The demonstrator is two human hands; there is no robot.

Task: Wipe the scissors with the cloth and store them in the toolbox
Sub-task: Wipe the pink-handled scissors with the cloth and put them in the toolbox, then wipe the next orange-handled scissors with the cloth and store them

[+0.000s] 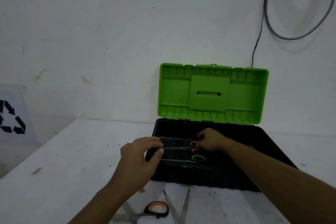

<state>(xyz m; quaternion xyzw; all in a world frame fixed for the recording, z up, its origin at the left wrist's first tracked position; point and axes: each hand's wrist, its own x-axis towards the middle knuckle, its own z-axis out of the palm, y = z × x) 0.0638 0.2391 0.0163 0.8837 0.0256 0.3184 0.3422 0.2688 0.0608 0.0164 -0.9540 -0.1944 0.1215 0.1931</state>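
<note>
A black toolbox [200,174] stands open on the white table, its green lid [211,94] upright against the wall. Inside lie pink-handled scissors [194,146] and green-handled scissors [198,158], blades pointing left. My right hand [211,141] pinches the pink handles. My left hand [143,152] touches the blade end of the pink scissors at the box's left edge, fingers lightly bent. On the table in front of the box lie orange-handled scissors [157,209] and another pair with its blades spread [179,205]. No cloth is in view.
The white table [72,151] is speckled with dirt. A white bin with a recycling symbol [12,116] stands at the left. Cables [260,29] hang down the wall behind the toolbox at the right.
</note>
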